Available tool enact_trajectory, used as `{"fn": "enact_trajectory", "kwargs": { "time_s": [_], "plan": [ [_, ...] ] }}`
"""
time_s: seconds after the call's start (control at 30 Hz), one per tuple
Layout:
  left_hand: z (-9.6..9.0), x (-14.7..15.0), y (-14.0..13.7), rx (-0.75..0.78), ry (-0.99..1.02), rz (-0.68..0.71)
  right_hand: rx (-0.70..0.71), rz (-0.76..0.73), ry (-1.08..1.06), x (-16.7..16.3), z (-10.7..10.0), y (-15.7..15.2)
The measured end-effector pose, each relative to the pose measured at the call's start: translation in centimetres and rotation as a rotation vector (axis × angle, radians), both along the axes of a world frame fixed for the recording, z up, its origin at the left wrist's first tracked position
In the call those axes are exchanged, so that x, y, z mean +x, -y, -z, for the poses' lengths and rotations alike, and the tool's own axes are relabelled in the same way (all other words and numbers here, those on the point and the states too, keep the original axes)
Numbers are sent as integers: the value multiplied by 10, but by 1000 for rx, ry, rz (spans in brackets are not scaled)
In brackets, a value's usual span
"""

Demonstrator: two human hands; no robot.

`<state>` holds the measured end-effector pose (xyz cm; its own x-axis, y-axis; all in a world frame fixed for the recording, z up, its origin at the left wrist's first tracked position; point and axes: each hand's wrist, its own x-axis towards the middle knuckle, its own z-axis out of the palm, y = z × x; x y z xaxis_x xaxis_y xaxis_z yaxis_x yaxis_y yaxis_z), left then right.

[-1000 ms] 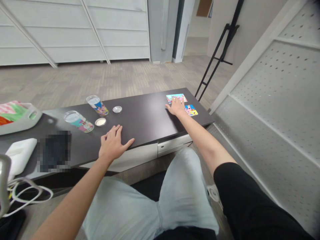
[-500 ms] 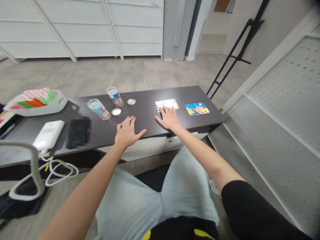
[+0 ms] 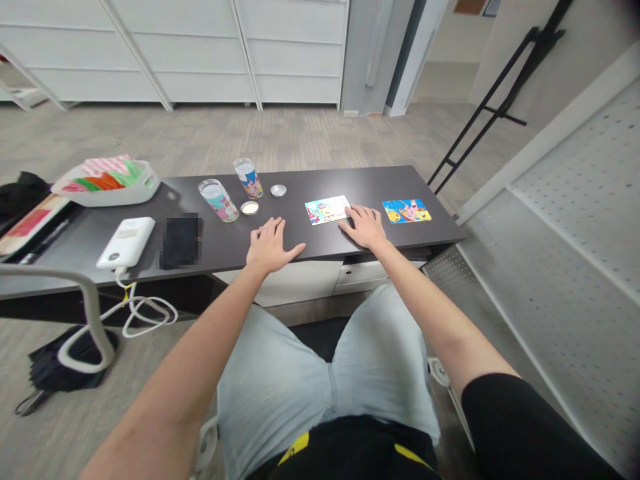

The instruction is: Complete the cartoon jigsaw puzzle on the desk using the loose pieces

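Note:
My left hand point(image 3: 268, 248) lies flat on the dark table's front part, thumb stretched to the right, holding nothing. Close beyond its fingers are two small round lids: a pale one point(image 3: 249, 208) and a clear one point(image 3: 278, 191). Two transparent cups with cartoon prints stand behind and left of it, the nearer cup point(image 3: 219, 201) and the farther cup point(image 3: 248, 179). My right hand point(image 3: 365, 227) rests palm down with spread fingers, its fingertips at the right edge of a white cartoon card point(image 3: 327, 209). To its right lies a blue cartoon card point(image 3: 407, 211).
On the table's left are a white basket point(image 3: 115, 196) with colourful cloth or paper, a white power bank point(image 3: 127, 241) with a cable, and a blurred dark object point(image 3: 181, 241). A black umbrella point(image 3: 70, 363) lies on the floor. A perforated panel point(image 3: 560, 253) stands right.
My right hand has moved right, from on top of the white card to its right edge. The white card sits farther from the blue card. My head view has shifted slightly.

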<state>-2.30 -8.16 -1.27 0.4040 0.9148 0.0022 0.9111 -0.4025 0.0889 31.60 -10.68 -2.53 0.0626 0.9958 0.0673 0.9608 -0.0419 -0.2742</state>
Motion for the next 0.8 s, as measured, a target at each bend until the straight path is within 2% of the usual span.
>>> {"fn": "enact_trajectory", "kwargs": {
  "time_s": [0.4, 0.53, 0.8],
  "plan": [
    [-4, 4, -5, -61, 48, -53, 21, -263, -60, -29, 2, 11],
    [-8, 10, -20, -78, 83, -124, 33, -231, -101, -27, 4, 6],
    [-30, 28, -65, -207, 60, -118, 40, -191, -134, -25, 11, 1]
  ]
}}
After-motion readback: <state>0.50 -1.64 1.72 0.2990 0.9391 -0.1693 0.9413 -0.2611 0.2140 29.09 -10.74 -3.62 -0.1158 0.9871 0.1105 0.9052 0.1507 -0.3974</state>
